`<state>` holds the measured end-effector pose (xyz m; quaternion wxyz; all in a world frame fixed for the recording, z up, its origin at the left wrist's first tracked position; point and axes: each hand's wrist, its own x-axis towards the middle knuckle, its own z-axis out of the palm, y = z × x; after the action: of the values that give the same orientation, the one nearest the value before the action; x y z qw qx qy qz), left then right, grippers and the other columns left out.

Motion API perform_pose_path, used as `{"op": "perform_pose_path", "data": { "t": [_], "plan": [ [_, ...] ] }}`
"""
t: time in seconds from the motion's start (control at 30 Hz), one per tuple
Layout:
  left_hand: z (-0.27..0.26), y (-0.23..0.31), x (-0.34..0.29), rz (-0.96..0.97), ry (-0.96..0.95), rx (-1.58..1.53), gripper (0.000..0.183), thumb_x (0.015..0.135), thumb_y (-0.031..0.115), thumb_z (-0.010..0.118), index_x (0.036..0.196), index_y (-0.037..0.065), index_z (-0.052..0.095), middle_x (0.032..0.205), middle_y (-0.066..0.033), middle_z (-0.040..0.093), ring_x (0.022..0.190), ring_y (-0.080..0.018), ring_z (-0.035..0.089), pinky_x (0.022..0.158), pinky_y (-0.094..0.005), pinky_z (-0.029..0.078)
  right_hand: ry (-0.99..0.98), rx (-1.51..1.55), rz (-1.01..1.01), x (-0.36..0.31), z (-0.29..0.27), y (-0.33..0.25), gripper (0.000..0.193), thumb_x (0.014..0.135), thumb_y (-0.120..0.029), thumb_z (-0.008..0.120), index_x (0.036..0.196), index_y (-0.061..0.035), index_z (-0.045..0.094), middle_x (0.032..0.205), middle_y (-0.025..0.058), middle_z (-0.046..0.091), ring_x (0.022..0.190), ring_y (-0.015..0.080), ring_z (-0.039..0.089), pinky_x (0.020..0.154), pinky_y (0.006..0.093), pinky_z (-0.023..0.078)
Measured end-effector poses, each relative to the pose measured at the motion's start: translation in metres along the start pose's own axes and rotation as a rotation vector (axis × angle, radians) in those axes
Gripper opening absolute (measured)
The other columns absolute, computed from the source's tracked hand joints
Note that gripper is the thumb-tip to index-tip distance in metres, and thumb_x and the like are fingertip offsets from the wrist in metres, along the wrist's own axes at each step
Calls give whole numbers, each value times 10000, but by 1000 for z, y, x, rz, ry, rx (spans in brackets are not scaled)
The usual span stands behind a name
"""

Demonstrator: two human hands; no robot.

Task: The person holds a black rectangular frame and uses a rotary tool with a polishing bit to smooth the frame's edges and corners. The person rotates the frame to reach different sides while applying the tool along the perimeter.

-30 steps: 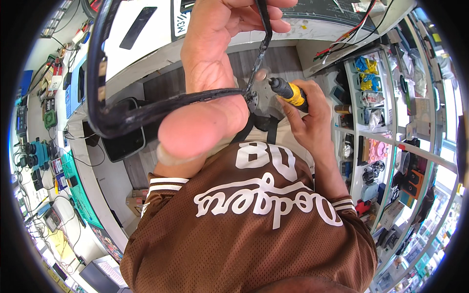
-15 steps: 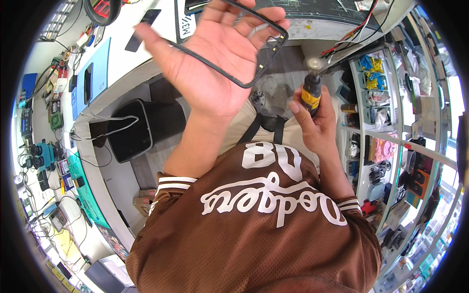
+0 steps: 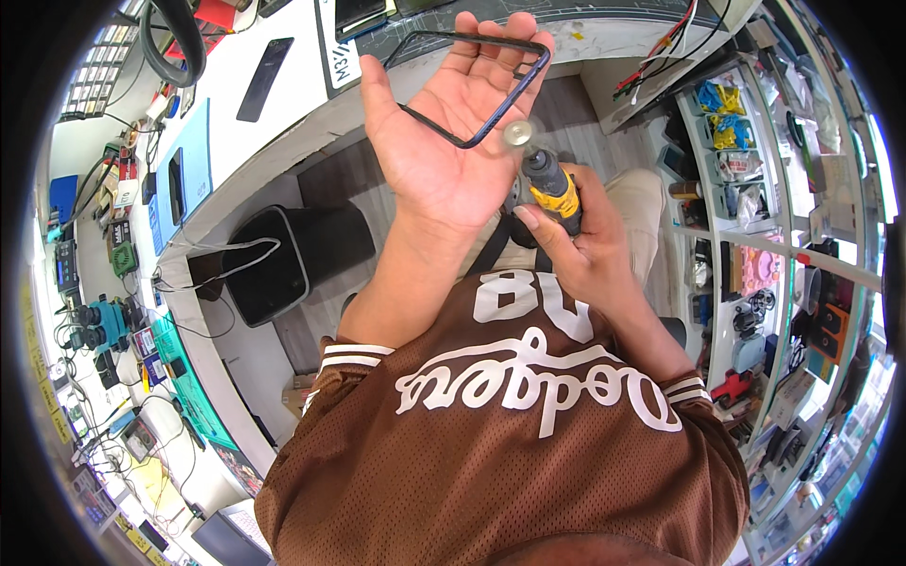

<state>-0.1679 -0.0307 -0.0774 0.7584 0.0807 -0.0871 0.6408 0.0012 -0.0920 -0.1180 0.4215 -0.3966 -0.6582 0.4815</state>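
Black, slim, rectangular frame [image 3: 510, 99], held right now in left hand [image 3: 442, 156]: palm up, thumb across one end, fingers stretched long behind it. Just beside frame's edge, blurred round disc [image 3: 517, 133], on tip of yellow-and-black rotary tool [image 3: 557, 198], clasped in right hand [image 3: 590, 236]. Off left, black bin [image 3: 326, 247]; beyond, dark flat panel [image 3: 265, 80] on white worktop [image 3: 229, 102]; far right, crowded shelves [image 3: 698, 231].

A brown mesh jersey [image 3: 491, 481] carries white lettering [image 3: 548, 415]. Its short sleeves [image 3: 345, 375] have white stripes. The trousers [image 3: 637, 212] are beige.
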Motion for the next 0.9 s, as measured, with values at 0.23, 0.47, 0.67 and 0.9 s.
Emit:
{"op": "perform_pose_path", "data": {
  "t": [0.23,0.47,0.67,0.9],
  "plan": [
    [1,-1,0,35,1,62,855,1028,686,206,1293,-91,446,1340,-288,514,1336,-407,488,1216,-524,358,-29,37,29,-1,-1,2,363,916,-129,755,1208,0,582,967,123,644,839,235,616,776,331,505],
    [23,-9,13,172,160,196,829,933,778,466,1165,-14,542,1107,-167,632,1014,-383,656,960,-485,531,-22,-32,-39,-4,-9,9,353,905,-127,769,1187,-7,594,988,117,647,864,205,618,787,320,499],
    [30,-2,13,406,-79,693,1146,723,1004,385,1230,-10,550,1053,-128,613,985,-337,661,925,-468,539,39,-122,-38,-6,-33,0,324,908,-100,769,1178,-12,613,995,93,654,865,177,615,796,303,496],
    [38,-4,13,647,-423,1028,799,760,535,726,1298,-17,517,1162,-150,547,1114,-335,597,1006,-515,487,9,-237,-44,-7,-37,-3,348,880,-111,774,1175,-15,617,1008,132,653,886,263,639,812,354,505]
  ]
}}
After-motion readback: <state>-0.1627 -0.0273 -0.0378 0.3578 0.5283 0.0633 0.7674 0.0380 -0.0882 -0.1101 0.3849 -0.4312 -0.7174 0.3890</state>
